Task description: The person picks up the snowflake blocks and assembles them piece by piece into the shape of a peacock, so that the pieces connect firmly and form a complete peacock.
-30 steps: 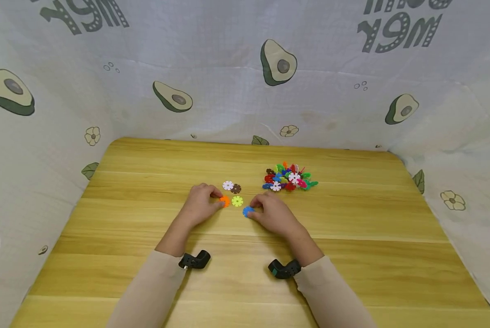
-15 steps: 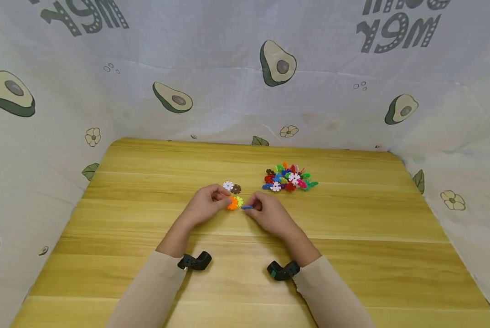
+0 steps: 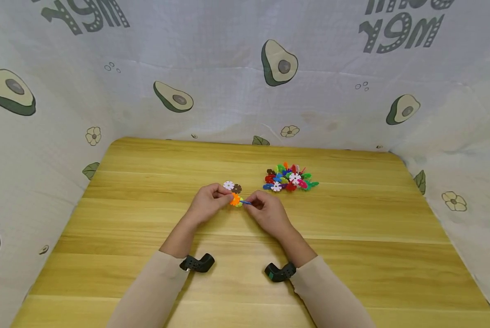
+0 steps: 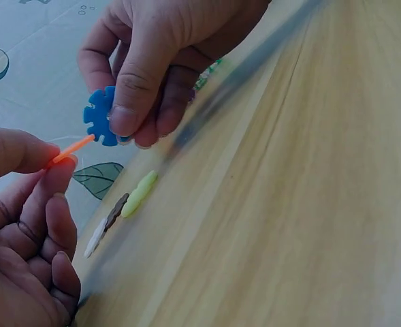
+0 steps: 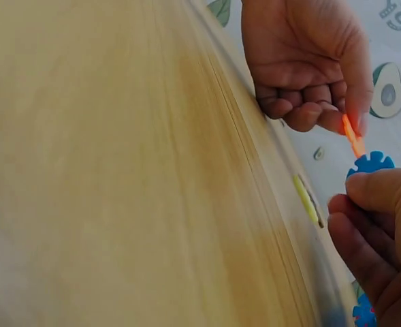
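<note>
My left hand [image 3: 209,201] pinches an orange snowflake disc [image 3: 235,199] between thumb and forefinger. In my right hand [image 3: 268,213] a blue snowflake disc [image 4: 99,119] is pinched, turned edge-on in the head view. The orange disc's edge meets the notched rim of the blue one, the two standing crosswise, as both wrist views show. Beneath them on the table lies a yellow-green snowflake disc [image 4: 140,194], partly covered by the orange one in the head view. Just behind it lie a brown disc [image 3: 237,188] and a white disc [image 3: 228,185].
A heap of mixed-colour snowflake discs [image 3: 291,177] sits on the wooden table [image 3: 351,205], right of and behind the hands. A pale avocado-print cloth [image 3: 228,68] hangs along the back and sides. Each wrist wears a black camera mount [image 3: 198,263].
My left hand has lifted the orange disc and brought it rightward over the yellow-green one. My right hand has raised the blue disc, turned it edge-on and brought it against the orange one.
</note>
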`<state>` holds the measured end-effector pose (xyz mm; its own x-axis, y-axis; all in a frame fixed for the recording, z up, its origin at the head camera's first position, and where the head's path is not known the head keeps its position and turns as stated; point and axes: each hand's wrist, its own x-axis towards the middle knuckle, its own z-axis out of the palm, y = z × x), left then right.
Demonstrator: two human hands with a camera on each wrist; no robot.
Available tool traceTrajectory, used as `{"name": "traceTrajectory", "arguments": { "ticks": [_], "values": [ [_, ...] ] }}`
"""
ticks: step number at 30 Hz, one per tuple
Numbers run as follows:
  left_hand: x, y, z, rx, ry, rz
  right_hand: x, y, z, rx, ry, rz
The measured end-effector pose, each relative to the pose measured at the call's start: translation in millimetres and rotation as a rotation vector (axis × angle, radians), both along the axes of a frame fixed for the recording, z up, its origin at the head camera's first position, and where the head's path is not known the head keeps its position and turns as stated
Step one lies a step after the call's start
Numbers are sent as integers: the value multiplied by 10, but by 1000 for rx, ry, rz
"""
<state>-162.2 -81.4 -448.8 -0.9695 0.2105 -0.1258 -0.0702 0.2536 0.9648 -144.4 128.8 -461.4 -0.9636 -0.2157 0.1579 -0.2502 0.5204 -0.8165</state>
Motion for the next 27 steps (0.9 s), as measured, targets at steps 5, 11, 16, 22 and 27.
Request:
{"name": "traceTrajectory", "arguments": {
  "ticks": [5,11,16,22,27],
  "values": [
    [9,27,12,32,5,25,8,-10,-8,80,153,-13],
    [11,37,4,45,7,39,14,-13,-4,103,179,-32],
    [13,48,-8,47,2,33,13,-23,-19,90,201,-18],
    [26,68,-24,34,9,24,14,-32,-35,94,246,2],
    [26,78,-54,24,20,16,9,-18,-58,85,251,15]
  ]
}}
